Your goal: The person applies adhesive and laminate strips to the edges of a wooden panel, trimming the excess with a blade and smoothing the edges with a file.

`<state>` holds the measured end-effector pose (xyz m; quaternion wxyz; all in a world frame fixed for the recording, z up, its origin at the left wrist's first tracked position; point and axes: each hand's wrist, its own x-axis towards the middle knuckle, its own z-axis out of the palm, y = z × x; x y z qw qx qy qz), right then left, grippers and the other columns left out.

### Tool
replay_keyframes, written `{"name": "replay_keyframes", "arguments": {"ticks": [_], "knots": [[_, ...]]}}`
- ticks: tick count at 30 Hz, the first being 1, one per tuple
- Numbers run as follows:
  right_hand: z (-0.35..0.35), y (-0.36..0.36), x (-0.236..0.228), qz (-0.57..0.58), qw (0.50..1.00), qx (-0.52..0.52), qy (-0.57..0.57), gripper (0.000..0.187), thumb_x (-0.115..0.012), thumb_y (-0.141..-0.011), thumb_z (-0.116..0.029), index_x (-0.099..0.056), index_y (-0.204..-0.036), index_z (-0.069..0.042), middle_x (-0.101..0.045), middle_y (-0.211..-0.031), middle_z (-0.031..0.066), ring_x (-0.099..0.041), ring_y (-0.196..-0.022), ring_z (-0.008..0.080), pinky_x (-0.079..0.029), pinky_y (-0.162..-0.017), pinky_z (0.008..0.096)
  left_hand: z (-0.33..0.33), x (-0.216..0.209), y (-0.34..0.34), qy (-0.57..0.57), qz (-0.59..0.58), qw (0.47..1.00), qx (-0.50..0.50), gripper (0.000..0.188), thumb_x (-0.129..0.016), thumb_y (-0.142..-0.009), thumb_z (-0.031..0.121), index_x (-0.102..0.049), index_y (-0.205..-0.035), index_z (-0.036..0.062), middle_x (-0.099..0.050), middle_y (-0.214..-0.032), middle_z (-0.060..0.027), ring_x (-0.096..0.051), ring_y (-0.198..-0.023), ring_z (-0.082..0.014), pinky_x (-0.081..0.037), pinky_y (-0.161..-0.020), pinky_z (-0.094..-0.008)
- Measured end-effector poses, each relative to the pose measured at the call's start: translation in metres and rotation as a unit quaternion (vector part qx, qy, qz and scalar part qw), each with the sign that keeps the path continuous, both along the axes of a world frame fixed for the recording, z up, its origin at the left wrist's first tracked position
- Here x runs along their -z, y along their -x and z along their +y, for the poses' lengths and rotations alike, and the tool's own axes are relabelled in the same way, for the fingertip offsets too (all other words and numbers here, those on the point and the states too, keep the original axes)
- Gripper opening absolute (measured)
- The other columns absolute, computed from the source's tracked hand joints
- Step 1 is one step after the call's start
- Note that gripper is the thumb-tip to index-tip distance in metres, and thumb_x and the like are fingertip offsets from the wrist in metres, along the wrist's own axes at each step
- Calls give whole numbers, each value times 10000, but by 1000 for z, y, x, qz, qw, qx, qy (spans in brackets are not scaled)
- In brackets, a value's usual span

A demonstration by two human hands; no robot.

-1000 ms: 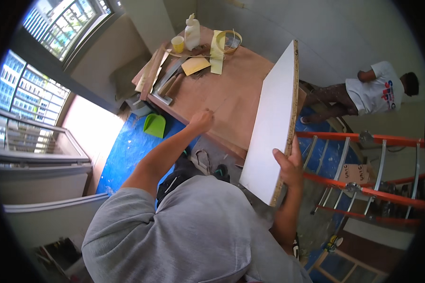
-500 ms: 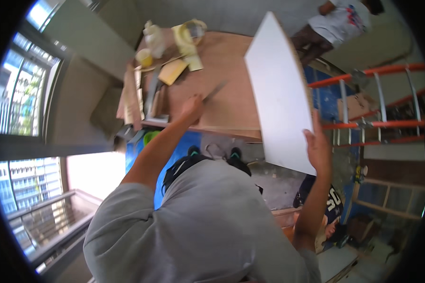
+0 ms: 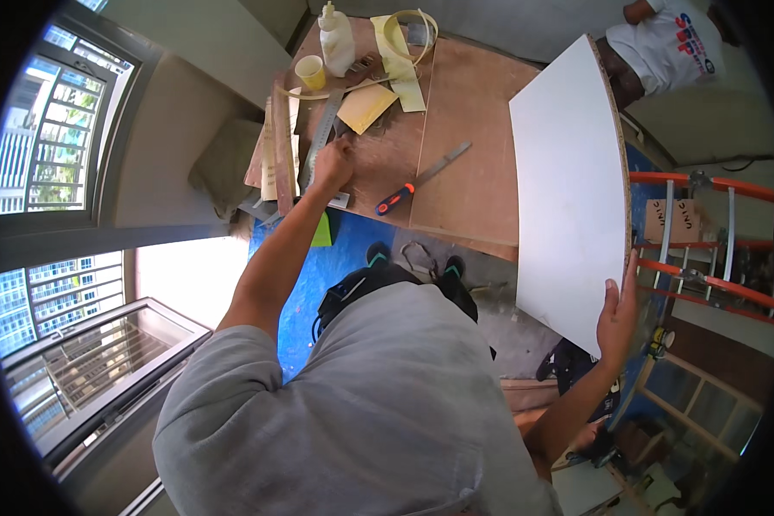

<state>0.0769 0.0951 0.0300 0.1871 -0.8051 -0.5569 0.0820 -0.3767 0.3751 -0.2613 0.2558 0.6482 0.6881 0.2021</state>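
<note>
My right hand (image 3: 617, 318) holds the outer edge of a large white board (image 3: 568, 189), thumb toward its white face and fingers along the edge. The board stands tilted at the right end of the wooden worktable (image 3: 469, 185). My left hand (image 3: 334, 163) is closed over the table's left part, beside a metal ruler (image 3: 321, 129); whatever its fingers hold is hidden. To its right lies a flat file (image 3: 439, 168) with a blue and orange handle, apart from both hands. Just beyond the left hand is a folded yellow sheet of sandpaper (image 3: 367, 107).
A white squeeze bottle (image 3: 337, 43), yellow cup (image 3: 310, 73) and coiled edge strip (image 3: 393, 34) sit at the table's far left. An orange ladder (image 3: 705, 181) stands right. One person (image 3: 662, 52) is beyond the board; another person (image 3: 568, 361) is low at right.
My left hand has let go of the file, which now lies on the table, and moved left toward the ruler. The right hand still holds the board. My view has shifted.
</note>
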Motion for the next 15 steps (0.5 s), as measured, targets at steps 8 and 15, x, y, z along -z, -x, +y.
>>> {"name": "replay_keyframes", "arguments": {"ticks": [8, 15], "knots": [[2, -4, -4, -25, 1000, 10, 7, 573, -502, -1092, -146, -357, -1645, -129, -521, -1576, 202, -560, -1409, 346, -446, -1119, 396, 44, 35, -72, 46, 64, 997, 2, 330, -576, -951, 240, -698, -1088, -35, -680, -1202, -312, -664, -1160, -455, -544, -967, -551], [0, -6, -3, -2, 1000, 26, -10, 594, -611, -1040, -127, -426, -1605, -123, -575, -1491, 227, -579, -1337, 429, -495, -1058, 424, 60, 53, -90, 75, 63, 990, -98, 412, -582, -1006, 395, -697, -1154, 27, -742, -1147, -258, -718, -1087, -452, -569, -929, -555]]}}
